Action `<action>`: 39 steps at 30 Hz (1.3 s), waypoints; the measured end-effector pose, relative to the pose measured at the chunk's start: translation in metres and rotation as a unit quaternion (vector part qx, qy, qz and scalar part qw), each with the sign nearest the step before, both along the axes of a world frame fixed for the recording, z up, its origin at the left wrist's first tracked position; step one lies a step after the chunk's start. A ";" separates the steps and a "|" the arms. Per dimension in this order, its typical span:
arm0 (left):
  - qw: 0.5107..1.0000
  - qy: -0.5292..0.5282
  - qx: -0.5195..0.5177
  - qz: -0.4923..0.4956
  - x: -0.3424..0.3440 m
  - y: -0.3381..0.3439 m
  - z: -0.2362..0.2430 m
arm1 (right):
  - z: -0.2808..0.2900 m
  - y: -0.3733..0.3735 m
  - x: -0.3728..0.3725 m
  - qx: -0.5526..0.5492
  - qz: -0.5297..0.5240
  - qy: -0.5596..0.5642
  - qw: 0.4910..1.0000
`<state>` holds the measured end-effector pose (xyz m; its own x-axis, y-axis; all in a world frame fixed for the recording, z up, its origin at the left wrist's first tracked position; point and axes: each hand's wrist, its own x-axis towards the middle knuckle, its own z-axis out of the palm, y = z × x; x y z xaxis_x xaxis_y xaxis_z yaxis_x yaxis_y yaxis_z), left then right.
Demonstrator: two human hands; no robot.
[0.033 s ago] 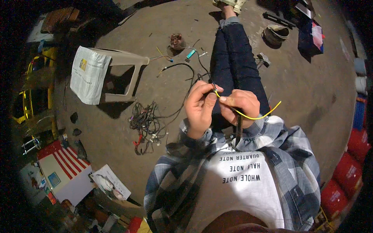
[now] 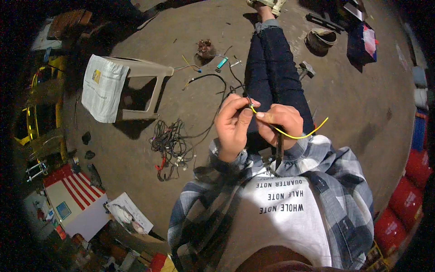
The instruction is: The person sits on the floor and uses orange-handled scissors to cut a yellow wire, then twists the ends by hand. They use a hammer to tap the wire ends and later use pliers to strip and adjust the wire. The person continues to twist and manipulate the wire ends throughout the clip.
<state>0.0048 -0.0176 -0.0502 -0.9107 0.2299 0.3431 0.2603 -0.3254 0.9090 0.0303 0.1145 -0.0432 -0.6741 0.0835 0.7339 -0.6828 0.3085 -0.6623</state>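
A thin yellow wire [image 2: 297, 137] runs between my hands, its free end curving out to the right. My left hand [image 2: 233, 124] pinches the wire's other end, where it meets a dark cable [image 2: 238, 86]. Close beside it, my right hand [image 2: 282, 121] is closed on the yellow wire, thumb and forefinger pressed together. The joint at the fingertips is too small to make out. A dark, narrow strip [image 2: 277, 152] hangs below my right hand; I cannot tell what it is. Both hands are above my lap.
A tangled bundle of black wires [image 2: 170, 143] lies on the floor at the left. Beyond it stands a pale plastic stool [image 2: 149, 68] with a printed sack [image 2: 106, 88] over it. A teal-handled tool [image 2: 222, 64], a hammer [image 2: 307, 69] and a round container [image 2: 321, 41] lie farther off.
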 end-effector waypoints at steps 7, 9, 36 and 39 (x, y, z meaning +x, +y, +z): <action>0.998 -0.059 0.022 -0.015 0.003 -0.001 0.002 | 0.005 0.002 0.007 0.003 -0.013 -0.060 0.998; 0.994 -0.096 0.045 -0.020 0.004 0.003 0.001 | 0.009 0.001 0.009 -0.001 -0.028 -0.071 0.997; 0.986 0.025 -0.016 0.165 0.008 0.005 0.067 | 0.014 -0.001 0.037 0.083 -0.056 -0.366 0.925; 0.983 0.054 -0.056 0.169 0.013 0.004 0.076 | -0.013 0.025 0.044 0.019 -0.048 -0.379 0.924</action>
